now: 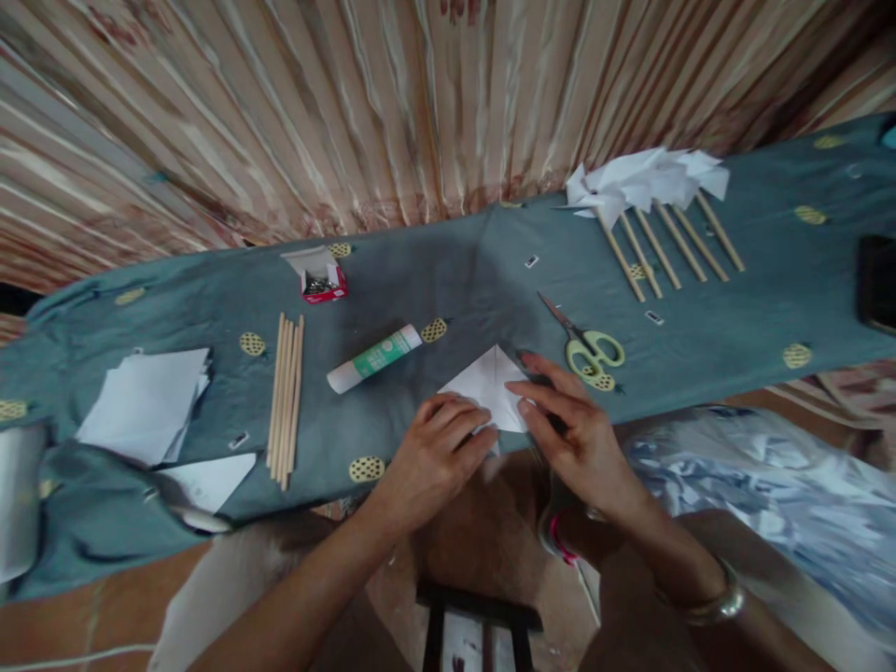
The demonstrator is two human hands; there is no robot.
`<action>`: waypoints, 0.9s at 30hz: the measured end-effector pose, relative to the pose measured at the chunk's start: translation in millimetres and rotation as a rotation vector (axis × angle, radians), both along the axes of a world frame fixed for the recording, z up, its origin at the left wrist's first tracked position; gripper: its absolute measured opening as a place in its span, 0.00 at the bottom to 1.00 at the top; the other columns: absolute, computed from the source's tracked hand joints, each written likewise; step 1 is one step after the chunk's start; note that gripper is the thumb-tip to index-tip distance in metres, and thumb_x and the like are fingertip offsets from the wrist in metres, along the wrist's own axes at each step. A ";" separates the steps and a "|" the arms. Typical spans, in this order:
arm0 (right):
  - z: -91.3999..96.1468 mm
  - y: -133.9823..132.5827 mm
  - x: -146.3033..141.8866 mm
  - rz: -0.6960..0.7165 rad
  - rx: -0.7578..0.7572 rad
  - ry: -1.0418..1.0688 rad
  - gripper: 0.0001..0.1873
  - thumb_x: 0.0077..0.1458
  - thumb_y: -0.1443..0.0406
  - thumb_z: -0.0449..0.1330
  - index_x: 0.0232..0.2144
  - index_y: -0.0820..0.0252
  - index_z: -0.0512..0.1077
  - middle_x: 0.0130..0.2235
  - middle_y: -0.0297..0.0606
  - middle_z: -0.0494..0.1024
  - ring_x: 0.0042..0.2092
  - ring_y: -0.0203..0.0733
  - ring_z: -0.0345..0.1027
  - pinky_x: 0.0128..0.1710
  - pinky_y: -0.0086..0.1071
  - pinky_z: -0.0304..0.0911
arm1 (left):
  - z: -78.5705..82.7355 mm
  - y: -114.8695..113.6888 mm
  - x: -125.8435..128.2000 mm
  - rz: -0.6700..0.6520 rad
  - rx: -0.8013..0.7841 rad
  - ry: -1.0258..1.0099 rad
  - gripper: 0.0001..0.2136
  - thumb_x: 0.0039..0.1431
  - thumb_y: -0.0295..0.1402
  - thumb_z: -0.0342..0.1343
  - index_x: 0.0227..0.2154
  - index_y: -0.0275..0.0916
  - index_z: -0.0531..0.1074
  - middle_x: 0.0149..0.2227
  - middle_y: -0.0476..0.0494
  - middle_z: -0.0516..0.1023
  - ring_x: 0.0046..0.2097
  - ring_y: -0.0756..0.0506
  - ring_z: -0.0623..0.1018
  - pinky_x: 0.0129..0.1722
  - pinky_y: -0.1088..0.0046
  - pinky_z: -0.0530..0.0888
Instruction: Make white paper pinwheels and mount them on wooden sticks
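A folded white paper (488,382) lies near the front edge of a table covered in grey-blue cloth (455,280). My left hand (435,455) presses on the paper's lower left part with its fingers bent together. My right hand (570,425) lies over the paper's right side, fingers stretched flat along it. Both hands touch the paper.
Green-handled scissors (588,347) lie just right of the paper, a glue stick (374,358) to its left. Wooden sticks (286,399), a stack of white paper (147,403) and a red box of clips (318,275) are at the left. Paper pinwheels on sticks (654,205) lie at the back right.
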State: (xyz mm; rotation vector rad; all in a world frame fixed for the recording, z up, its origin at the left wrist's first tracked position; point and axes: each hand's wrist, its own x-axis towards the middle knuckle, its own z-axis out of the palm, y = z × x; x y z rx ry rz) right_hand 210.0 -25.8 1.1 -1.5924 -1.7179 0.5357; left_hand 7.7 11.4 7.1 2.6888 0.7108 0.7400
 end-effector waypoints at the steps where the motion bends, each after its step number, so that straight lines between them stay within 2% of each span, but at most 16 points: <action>1: 0.4 1.7 3.1 -0.021 0.001 -0.003 0.15 0.61 0.63 0.54 0.47 0.56 0.74 0.58 0.45 0.69 0.60 0.51 0.62 0.59 0.50 0.59 | 0.8 0.4 -0.7 0.005 0.004 -0.006 0.07 0.62 0.26 0.53 0.42 0.36 0.72 0.43 0.42 0.79 0.49 0.45 0.74 0.51 0.61 0.71; 4: 0.6 6.1 9.8 -0.031 0.014 -0.056 0.17 0.61 0.63 0.52 0.50 0.58 0.72 0.57 0.47 0.70 0.60 0.51 0.62 0.60 0.51 0.58 | 3.2 3.6 -4.4 0.043 -0.005 -0.015 0.06 0.63 0.26 0.53 0.40 0.36 0.73 0.44 0.40 0.78 0.49 0.44 0.74 0.49 0.62 0.72; 8: 1.6 5.2 6.0 0.032 0.000 -0.100 0.18 0.62 0.63 0.51 0.52 0.61 0.70 0.58 0.50 0.70 0.59 0.51 0.63 0.60 0.50 0.59 | 1.9 13.9 -15.6 0.114 0.035 0.021 0.06 0.62 0.26 0.53 0.38 0.37 0.75 0.44 0.39 0.77 0.47 0.42 0.74 0.45 0.60 0.73; 12: 5.9 -2.5 -7.0 0.082 -0.034 -0.029 0.18 0.62 0.62 0.52 0.51 0.60 0.71 0.55 0.48 0.73 0.57 0.49 0.67 0.56 0.46 0.64 | -0.8 24.7 -30.1 0.193 0.071 0.086 0.09 0.61 0.24 0.51 0.39 0.37 0.76 0.45 0.38 0.76 0.48 0.41 0.73 0.46 0.57 0.73; 16: 7.2 -5.8 -11.6 0.092 -0.030 0.029 0.16 0.62 0.63 0.52 0.50 0.58 0.71 0.52 0.45 0.77 0.53 0.46 0.71 0.52 0.41 0.69 | 2.4 25.0 -37.0 0.267 0.057 0.049 0.14 0.61 0.20 0.47 0.42 0.37 0.75 0.46 0.39 0.76 0.50 0.41 0.72 0.47 0.59 0.73; 19: 3.8 -2.9 -7.5 0.059 0.046 -0.074 0.18 0.62 0.63 0.51 0.52 0.59 0.69 0.53 0.47 0.75 0.56 0.49 0.68 0.57 0.46 0.64 | 5.1 19.7 -35.9 0.314 0.015 0.052 0.11 0.63 0.27 0.51 0.46 0.36 0.72 0.46 0.38 0.75 0.49 0.40 0.73 0.47 0.58 0.74; 22: -1.2 2.9 -3.6 0.065 0.072 -0.189 0.21 0.63 0.64 0.48 0.57 0.62 0.65 0.59 0.51 0.69 0.61 0.51 0.62 0.60 0.51 0.59 | 4.9 15.9 -33.1 0.330 -0.029 0.128 0.15 0.60 0.35 0.56 0.49 0.36 0.71 0.48 0.37 0.74 0.48 0.39 0.73 0.47 0.56 0.74; 27: -5.5 18.2 -3.6 0.129 0.043 -0.272 0.24 0.63 0.65 0.46 0.60 0.63 0.60 0.62 0.53 0.64 0.63 0.52 0.58 0.60 0.52 0.58 | 0.5 16.9 -30.7 0.292 -0.052 0.170 0.13 0.60 0.29 0.56 0.48 0.36 0.71 0.48 0.37 0.75 0.48 0.39 0.74 0.47 0.57 0.75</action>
